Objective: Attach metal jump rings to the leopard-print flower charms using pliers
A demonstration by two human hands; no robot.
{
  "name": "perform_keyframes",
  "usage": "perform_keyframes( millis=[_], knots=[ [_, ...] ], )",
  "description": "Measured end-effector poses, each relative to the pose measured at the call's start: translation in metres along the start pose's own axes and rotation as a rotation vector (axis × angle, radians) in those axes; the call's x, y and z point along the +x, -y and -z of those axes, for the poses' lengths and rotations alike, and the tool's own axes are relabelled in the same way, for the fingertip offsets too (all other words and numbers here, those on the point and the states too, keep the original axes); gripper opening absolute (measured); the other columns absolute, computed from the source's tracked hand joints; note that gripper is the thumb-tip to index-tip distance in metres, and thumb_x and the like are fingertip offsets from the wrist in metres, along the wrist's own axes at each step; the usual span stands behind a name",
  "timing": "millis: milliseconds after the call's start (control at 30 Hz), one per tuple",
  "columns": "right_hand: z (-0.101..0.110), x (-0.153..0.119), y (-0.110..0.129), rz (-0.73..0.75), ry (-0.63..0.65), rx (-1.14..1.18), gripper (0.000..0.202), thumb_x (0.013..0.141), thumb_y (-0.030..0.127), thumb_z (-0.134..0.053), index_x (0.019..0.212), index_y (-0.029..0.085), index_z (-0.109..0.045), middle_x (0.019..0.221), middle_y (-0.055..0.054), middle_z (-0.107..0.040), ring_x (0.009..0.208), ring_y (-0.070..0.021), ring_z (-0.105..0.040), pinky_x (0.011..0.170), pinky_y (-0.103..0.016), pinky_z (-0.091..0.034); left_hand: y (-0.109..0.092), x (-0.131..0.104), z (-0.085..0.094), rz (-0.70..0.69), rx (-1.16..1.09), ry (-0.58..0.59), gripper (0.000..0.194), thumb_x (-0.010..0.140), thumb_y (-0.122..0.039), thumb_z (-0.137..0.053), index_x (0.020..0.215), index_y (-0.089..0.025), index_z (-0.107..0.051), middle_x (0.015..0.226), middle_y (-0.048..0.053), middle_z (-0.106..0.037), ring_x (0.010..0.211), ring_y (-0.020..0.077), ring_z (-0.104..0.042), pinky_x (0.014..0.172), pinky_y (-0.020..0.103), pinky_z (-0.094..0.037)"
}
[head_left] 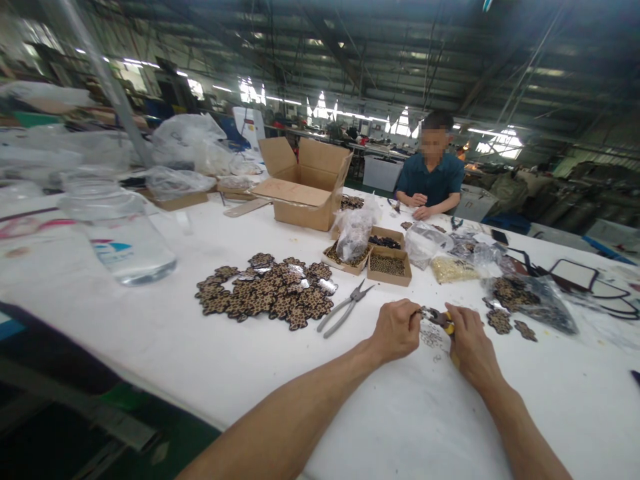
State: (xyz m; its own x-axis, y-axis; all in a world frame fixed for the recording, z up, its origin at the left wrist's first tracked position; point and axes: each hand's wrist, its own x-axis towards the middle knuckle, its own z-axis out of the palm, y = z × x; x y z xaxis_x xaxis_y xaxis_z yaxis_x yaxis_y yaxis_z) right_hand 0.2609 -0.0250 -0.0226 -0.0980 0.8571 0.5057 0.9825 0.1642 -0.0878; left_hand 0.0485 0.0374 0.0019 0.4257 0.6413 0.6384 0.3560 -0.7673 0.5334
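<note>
My right hand (pixel 470 340) is closed round the yellow handles of a pair of pliers (pixel 436 316), whose jaws point left. At the jaws' tip my left hand (pixel 399 328) is pinched on something small that I cannot make out. Below the pliers lies a loose scatter of small metal rings (pixel 434 339) on the white table (pixel 400 413). Left of my left hand rests a second pair of pliers (pixel 345 309) with grey handles and long thin jaws. Beyond it spreads a pile of leopard-print patches (pixel 273 290) with dark edges.
Small cardboard trays of metal parts (pixel 390 267) stand ahead, before an open carton (pixel 305 190). A water jug (pixel 123 233) is at left. Plastic bags (pixel 545 303) and more patches (pixel 499 321) lie at right. A person (pixel 431 177) sits across the table.
</note>
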Motion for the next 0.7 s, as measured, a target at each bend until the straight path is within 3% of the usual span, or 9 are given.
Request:
perform_keyframes(
  millis=[700],
  knots=[
    [-0.014,-0.003,-0.015,0.041,-0.05,0.059,0.076,0.078,0.004,-0.045,0.151,0.024,-0.032,0.128,-0.014,-0.049,0.122,-0.0316,-0.046,0.096,-0.05,-0.054,-0.003,0.0,0.001,0.023,-0.02,-0.023,0.012,0.088,-0.017,-0.052,0.08,-0.018,-0.06,0.075,0.004,-0.062,0.07,0.0169,-0.059,0.067,0.029,-0.043]
  ],
)
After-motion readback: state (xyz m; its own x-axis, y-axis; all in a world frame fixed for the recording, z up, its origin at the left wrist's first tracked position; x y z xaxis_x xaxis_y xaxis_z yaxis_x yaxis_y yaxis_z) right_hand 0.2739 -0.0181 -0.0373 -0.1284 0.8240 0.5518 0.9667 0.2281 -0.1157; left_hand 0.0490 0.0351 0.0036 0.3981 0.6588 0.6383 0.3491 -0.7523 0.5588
